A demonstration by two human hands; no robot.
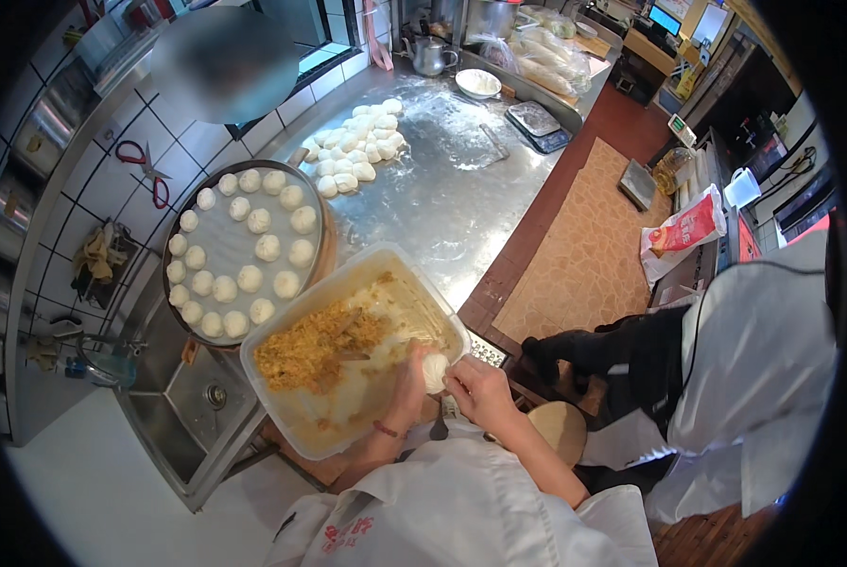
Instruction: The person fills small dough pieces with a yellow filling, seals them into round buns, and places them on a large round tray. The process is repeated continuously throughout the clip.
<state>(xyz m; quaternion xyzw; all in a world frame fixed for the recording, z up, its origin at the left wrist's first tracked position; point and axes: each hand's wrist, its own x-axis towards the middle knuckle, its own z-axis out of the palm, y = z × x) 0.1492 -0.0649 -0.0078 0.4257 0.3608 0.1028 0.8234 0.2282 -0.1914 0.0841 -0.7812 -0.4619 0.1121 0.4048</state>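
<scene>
A pleated white bun (pixel 434 373) rests in the fingers of my left hand (pixel 407 389), which curl round its left side. The fingers of my right hand (pixel 481 391) pinch together at the bun's right edge. Both hands are over the near right corner of a translucent plastic tub (pixel 422 267). Crumbly yellow-orange filling (pixel 296 352) lies heaped in the tub's left part, with a small flat stick (pixel 354 357) in it. Beyond it on the left, a round steamer tray (pixel 217 210) carries several filled buns (pixel 267 248), spaced apart.
Small dough pieces (pixel 357 142) are clustered on the floured steel counter (pixel 423 213). Farther back stand a white bowl (pixel 478 83), a scale (pixel 535 119) and a kettle (pixel 430 57). A sink (pixel 185 406) is at left; red scissors (pixel 146 170) hang above. Another person (pixel 754 350) stands close on the right.
</scene>
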